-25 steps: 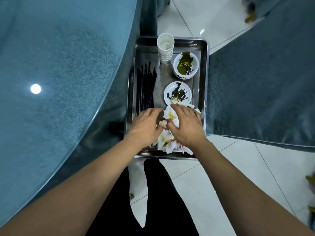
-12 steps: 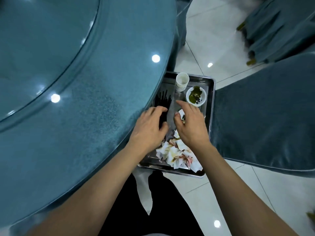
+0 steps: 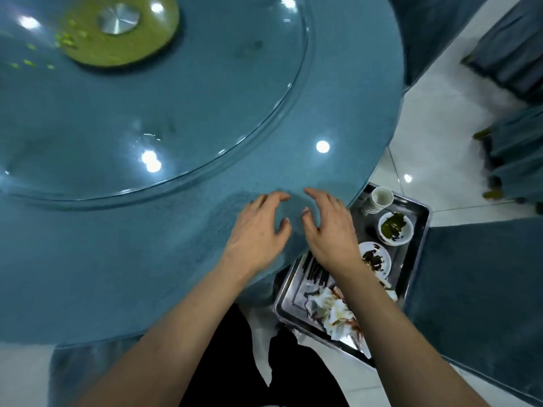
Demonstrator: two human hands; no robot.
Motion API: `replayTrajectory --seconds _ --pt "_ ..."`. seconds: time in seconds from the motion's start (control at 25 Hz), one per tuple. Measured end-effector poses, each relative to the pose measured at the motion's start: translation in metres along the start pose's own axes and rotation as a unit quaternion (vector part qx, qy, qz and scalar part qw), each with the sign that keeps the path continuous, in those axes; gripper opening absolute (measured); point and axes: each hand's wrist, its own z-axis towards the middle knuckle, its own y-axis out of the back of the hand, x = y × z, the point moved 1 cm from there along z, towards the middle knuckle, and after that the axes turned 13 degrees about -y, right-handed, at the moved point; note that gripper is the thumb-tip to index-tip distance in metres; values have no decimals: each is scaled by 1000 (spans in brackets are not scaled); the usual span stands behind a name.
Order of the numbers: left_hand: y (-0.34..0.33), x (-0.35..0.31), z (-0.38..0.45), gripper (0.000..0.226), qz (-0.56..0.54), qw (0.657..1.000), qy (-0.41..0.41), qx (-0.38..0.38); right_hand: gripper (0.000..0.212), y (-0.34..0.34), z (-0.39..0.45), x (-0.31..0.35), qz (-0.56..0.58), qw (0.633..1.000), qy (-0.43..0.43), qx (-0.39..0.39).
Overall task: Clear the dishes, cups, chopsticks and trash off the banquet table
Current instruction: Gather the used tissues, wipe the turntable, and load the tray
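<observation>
A: Either grip carrying anything?
B: No. Left hand (image 3: 258, 230) and right hand (image 3: 329, 227) hover spread and empty over the desk (image 3: 117, 259).
A: And the cleared things?
B: Right of them, on the tray (image 3: 424, 212): cups (image 3: 379, 199), chopsticks (image 3: 316, 271), trash (image 3: 332, 309). Right hand is nearer.

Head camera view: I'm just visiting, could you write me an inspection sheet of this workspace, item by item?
Surface: round table in blue cloth, with a glass turntable; green smears near its hub.
Job's things: metal tray beside the table holds stacked cups, bowl with green leftovers, plate, black chopsticks and crumpled napkins.
Clutter: nothing seen on the cloth near the hands.
Grippers: left hand and right hand over the table edge, fingers loosely spread, holding nothing.
Cables: nothing seen.
Surroundings: white tiled floor, blue covered chairs.
</observation>
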Motion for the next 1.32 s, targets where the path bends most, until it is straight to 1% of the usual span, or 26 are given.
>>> replayTrajectory --seconds 0.16,0.48,0.64,0.76,0.92,1.0,1.12,1.24,1.32 --pt "39 36 -16 42 -3 999 31 -34 43 -27 10 51 -8 999 29 25" --pt "104 119 -40 43 -7 993 91 -74 42 -93 30 139 -22 996 66 52" --pt "129 158 -53 43 -25 988 122 -94 44 -129 40 175 -48 993 70 80" --pt "145 184 -61 43 -34 985 141 -95 49 -154 50 198 -90 987 79 105" --pt "162 218 -73 44 -31 981 168 -90 60 -186 61 220 -187 968 98 132" --pt "166 235 -79 46 -22 980 181 -79 64 -200 63 224 -225 960 87 143" --pt "170 255 -84 51 -5 979 197 -54 67 -207 58 218 -252 955 71 141" --pt "172 272 -83 59 33 978 201 -37 72 -205 57 212 -278 948 78 131" --pt "172 283 -83 63 46 977 207 -24 71 -204 59 211 -284 947 76 128"
